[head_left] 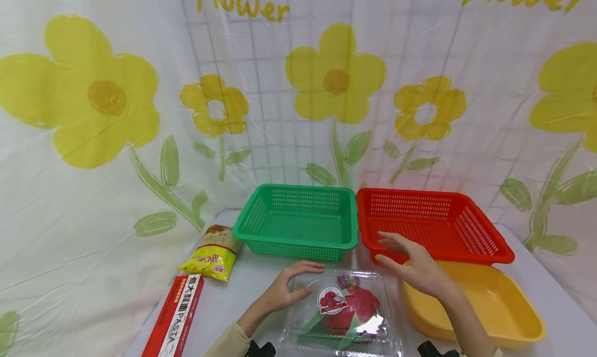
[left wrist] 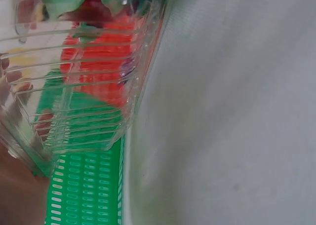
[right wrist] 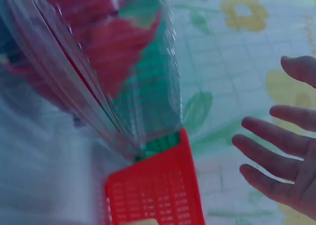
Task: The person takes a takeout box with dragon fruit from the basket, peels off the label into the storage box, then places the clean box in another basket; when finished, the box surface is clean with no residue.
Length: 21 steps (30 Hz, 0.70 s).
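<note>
A clear plastic clamshell box (head_left: 388, 310) with its lid down lies on the white table at the front middle. Inside it shows a red and green fruit that looks like a dragon fruit (head_left: 352, 310), and a round label (head_left: 332, 299) is on the lid. My left hand (head_left: 285, 288) is at the box's left side, fingers loosely bent and nothing in its grasp. Off the box's right side, my right hand (head_left: 420, 268) overlaps the red basket's front rim in the head view. Its fingers (right wrist: 269, 158) are spread and hold nothing in the right wrist view.
A green basket (head_left: 298, 245) and a red basket (head_left: 466, 256) stand side by side behind the box. To the right is a yellow tub (head_left: 517, 315). On the left lie a yellow snack bag (head_left: 216, 253) and a red pasta box (head_left: 173, 318). A flower-printed curtain (head_left: 280, 155) hangs behind.
</note>
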Each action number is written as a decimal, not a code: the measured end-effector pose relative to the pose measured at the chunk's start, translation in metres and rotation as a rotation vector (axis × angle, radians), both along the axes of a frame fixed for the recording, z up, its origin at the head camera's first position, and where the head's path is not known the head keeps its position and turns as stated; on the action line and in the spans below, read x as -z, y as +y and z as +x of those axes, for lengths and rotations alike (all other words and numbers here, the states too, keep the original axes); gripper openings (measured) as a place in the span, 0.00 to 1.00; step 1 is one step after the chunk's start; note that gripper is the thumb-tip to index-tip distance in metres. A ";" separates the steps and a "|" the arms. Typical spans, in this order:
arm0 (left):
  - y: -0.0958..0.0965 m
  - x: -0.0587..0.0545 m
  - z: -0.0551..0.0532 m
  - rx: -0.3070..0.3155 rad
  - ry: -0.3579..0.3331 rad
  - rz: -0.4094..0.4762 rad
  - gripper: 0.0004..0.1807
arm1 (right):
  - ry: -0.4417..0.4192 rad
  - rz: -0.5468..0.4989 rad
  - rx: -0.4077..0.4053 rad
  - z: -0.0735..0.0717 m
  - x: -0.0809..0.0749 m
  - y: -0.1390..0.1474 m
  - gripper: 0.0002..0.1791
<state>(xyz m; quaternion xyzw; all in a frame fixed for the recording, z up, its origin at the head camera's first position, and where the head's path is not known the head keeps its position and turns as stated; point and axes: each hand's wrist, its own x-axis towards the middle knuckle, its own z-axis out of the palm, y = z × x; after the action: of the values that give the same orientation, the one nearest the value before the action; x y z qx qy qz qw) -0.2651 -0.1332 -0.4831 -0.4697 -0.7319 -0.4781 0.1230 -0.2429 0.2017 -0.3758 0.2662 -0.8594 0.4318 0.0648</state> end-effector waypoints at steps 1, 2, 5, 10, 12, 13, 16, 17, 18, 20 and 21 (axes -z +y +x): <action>0.000 0.000 0.000 0.003 -0.001 0.003 0.25 | -0.010 -0.006 -0.021 0.001 0.001 -0.003 0.29; 0.000 0.000 0.000 0.007 -0.004 0.007 0.25 | -0.018 -0.008 -0.038 0.003 0.002 -0.005 0.30; 0.000 0.000 0.001 0.013 -0.013 0.015 0.26 | -0.046 -0.022 -0.073 0.006 0.006 -0.013 0.30; -0.001 -0.002 0.001 0.000 0.008 -0.018 0.26 | -0.015 -0.012 -0.121 0.010 0.013 -0.028 0.26; -0.003 -0.004 0.000 -0.027 0.046 -0.060 0.25 | -0.006 0.000 -0.139 0.013 0.015 -0.034 0.23; -0.004 -0.006 0.000 -0.041 0.067 -0.082 0.24 | -0.003 0.011 -0.149 0.014 0.016 -0.037 0.22; -0.006 -0.010 0.000 -0.081 0.117 -0.146 0.23 | -0.011 0.028 -0.207 0.017 0.018 -0.044 0.20; -0.007 -0.011 0.000 -0.086 0.123 -0.160 0.22 | -0.013 0.033 -0.235 0.018 0.019 -0.046 0.20; -0.007 -0.012 0.000 -0.087 0.128 -0.171 0.21 | -0.016 0.043 -0.265 0.018 0.020 -0.047 0.20; -0.009 -0.012 0.000 -0.085 0.127 -0.181 0.21 | -0.017 0.066 -0.319 0.018 0.022 -0.051 0.19; -0.009 -0.012 0.000 -0.080 0.124 -0.181 0.20 | -0.022 0.076 -0.338 0.018 0.023 -0.052 0.18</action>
<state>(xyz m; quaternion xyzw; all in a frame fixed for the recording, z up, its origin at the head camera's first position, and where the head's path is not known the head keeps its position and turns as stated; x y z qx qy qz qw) -0.2653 -0.1422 -0.4710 -0.4779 -0.7812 -0.3747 0.1442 -0.2250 0.1496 -0.3988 0.4044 -0.8187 0.4067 -0.0282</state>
